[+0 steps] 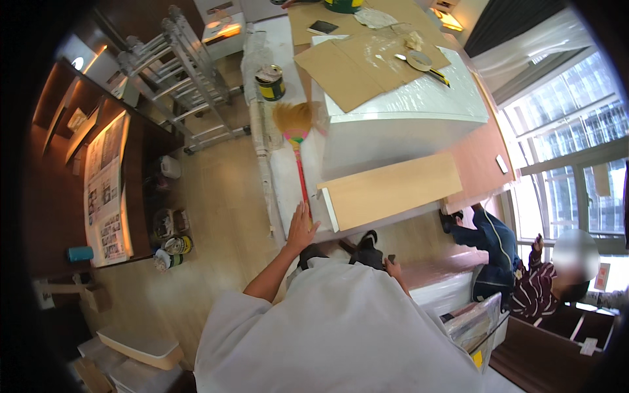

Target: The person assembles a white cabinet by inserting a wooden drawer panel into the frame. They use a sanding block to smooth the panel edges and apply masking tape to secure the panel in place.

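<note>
My left hand [302, 230] lies at the near edge of the white-covered surface, fingers stretched out and thumb apart. Its fingertips are at the end of a broom's red handle [302, 175]; whether they touch it I cannot tell. The straw head [292, 118] points away from me. Low beside my right hip, my right hand [393, 267] is closed around a small dark object [392, 258], too small to name and partly hidden by the shirt. Just right of my left hand stands a pale wooden board or drawer [393, 193] with a white end.
A white cabinet [393, 124] under plastic carries cardboard [350, 78], a tape roll [419, 61] and a yellow-black cutter [438, 78]. An open paint can [270, 84] stands behind the broom. A ladder [187, 78] is at left, with several cans on the floor. Another person [498, 252] sits at right.
</note>
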Demonstrator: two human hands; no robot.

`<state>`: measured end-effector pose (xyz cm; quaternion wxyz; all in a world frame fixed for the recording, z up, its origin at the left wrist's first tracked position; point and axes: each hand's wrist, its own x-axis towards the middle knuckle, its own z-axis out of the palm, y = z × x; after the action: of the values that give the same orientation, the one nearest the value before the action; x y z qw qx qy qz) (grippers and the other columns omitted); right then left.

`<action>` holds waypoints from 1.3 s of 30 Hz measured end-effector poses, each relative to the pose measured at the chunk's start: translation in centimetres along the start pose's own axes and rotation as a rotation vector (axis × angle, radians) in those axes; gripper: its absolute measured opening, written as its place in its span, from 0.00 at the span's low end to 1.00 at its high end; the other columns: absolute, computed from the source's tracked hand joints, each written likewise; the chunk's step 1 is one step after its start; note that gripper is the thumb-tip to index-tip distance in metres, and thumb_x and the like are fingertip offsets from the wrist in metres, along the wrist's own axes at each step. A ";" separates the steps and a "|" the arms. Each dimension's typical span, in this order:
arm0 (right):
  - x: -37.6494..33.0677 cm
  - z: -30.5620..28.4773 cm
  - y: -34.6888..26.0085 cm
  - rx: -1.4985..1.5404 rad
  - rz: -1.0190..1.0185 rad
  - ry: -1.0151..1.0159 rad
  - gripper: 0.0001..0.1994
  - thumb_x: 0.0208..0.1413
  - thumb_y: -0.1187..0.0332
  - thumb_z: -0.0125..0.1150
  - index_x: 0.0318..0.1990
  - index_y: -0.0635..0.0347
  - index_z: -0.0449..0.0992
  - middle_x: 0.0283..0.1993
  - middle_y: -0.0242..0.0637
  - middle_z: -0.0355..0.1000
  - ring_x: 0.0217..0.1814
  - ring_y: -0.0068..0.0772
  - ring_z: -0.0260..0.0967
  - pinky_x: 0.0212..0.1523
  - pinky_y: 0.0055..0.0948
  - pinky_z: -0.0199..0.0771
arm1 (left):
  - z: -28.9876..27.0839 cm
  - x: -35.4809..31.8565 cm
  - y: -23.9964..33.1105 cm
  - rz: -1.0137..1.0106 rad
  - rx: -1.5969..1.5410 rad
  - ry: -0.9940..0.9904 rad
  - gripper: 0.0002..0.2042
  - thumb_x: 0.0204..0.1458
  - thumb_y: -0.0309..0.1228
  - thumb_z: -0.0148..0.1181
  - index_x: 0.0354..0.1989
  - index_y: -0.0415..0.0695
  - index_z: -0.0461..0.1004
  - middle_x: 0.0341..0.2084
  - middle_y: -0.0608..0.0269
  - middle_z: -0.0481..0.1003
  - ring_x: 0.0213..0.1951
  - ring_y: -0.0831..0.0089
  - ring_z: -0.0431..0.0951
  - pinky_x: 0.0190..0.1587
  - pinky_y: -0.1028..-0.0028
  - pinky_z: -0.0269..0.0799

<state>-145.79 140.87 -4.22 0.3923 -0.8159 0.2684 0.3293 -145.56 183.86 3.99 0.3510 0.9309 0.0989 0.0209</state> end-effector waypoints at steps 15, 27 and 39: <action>7.7 -18.2 -17.3 0.252 -0.534 0.797 0.19 0.48 0.64 0.68 0.43 0.69 0.72 0.35 0.46 0.72 0.39 0.46 0.71 0.45 0.39 0.70 | 0.8 14.9 8.5 0.157 0.180 -0.031 0.31 0.56 0.37 0.62 0.64 0.29 0.63 0.64 0.37 0.62 0.68 0.46 0.60 0.71 0.57 0.54; 19.3 -29.2 -27.5 -0.166 -0.617 0.484 0.26 0.44 0.62 0.68 0.50 0.67 0.70 0.52 0.56 0.70 0.57 0.59 0.66 0.56 0.49 0.69 | 6.8 18.6 13.8 -0.120 0.212 -0.092 0.28 0.47 0.42 0.71 0.51 0.34 0.73 0.45 0.44 0.76 0.50 0.47 0.74 0.55 0.55 0.70; 18.7 -28.5 -26.8 -0.251 -0.651 0.589 0.27 0.41 0.59 0.68 0.47 0.66 0.69 0.54 0.55 0.68 0.59 0.59 0.63 0.60 0.51 0.64 | 6.1 19.2 15.5 -0.232 0.312 -0.205 0.35 0.39 0.47 0.74 0.52 0.37 0.71 0.49 0.47 0.73 0.54 0.50 0.71 0.57 0.55 0.68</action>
<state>-105.90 128.94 7.71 0.2805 -0.9578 0.0560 -0.0271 -123.52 172.38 9.01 0.2111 0.9535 0.1710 -0.1302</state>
